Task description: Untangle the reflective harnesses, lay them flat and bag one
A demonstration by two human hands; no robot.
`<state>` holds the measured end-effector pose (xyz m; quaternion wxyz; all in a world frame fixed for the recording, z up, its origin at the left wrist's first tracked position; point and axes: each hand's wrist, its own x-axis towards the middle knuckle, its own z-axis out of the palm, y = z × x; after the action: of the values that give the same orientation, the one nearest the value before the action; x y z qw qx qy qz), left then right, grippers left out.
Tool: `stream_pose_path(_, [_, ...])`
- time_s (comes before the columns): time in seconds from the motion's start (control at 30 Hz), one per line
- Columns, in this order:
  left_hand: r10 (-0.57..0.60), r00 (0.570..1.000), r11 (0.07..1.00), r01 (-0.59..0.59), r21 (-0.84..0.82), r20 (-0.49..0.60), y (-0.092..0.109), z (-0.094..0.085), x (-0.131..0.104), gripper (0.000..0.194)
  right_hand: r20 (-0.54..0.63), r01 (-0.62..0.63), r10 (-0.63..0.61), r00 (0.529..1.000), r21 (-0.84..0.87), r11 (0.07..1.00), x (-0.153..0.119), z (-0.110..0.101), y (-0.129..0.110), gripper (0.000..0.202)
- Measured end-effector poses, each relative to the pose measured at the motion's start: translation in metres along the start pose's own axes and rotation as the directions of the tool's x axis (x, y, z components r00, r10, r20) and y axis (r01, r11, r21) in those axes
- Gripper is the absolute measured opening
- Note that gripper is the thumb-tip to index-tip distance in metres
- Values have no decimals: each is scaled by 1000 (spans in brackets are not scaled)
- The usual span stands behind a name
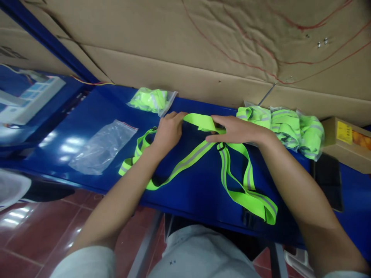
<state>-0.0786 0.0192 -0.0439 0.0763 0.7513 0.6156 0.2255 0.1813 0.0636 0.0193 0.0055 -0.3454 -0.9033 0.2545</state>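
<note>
A neon yellow-green reflective strap harness (188, 161) with grey stripes and black buckles lies loosely spread over the blue table. My left hand (169, 130) is closed on one section of its webbing. My right hand (232, 129) has the other end of that raised section between thumb and fingers, so a short band spans the two hands. Below the right hand, a looped part of the harness hangs down to the table's front. More loops lie beside and partly behind my left forearm. Left of these rests a clear plastic zip bag (106, 146), flat on the table.
Behind my left hand sits a bagged neon strap bundle (152, 100). Several more bagged bundles (285, 125) stand at the back right, beside a cardboard box (348, 143). A dark phone-like slab (327, 181) lies near my right forearm. Cardboard panels (174, 73) line the back; a white power strip (31, 100) is far left.
</note>
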Motion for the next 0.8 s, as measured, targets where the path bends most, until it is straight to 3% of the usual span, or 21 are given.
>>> stream_pose_path(0.13, [30,991,995,-42,-90,-127,-4,3,1,50,-86,69,-61,994,89,994,-3,-3,1,45])
stream_pose_path(0.3, [34,980,990,-59,-127,-196,-13,5,3,50,-72,94,-79,994,234,968,-4,-7,12,49])
stream_pose_path(0.5, [54,968,993,-78,-89,-247,-17,7,2,61,-243,-55,49,969,-17,998,0,2,16,46])
stream_pose_path(0.67, [71,984,997,-66,40,-161,-21,14,1,63,-327,-233,139,935,-271,934,2,6,8,34])
stream_pose_path(0.8, [81,996,994,-83,72,30,-25,20,0,69,-298,-203,93,950,-364,909,2,7,8,50])
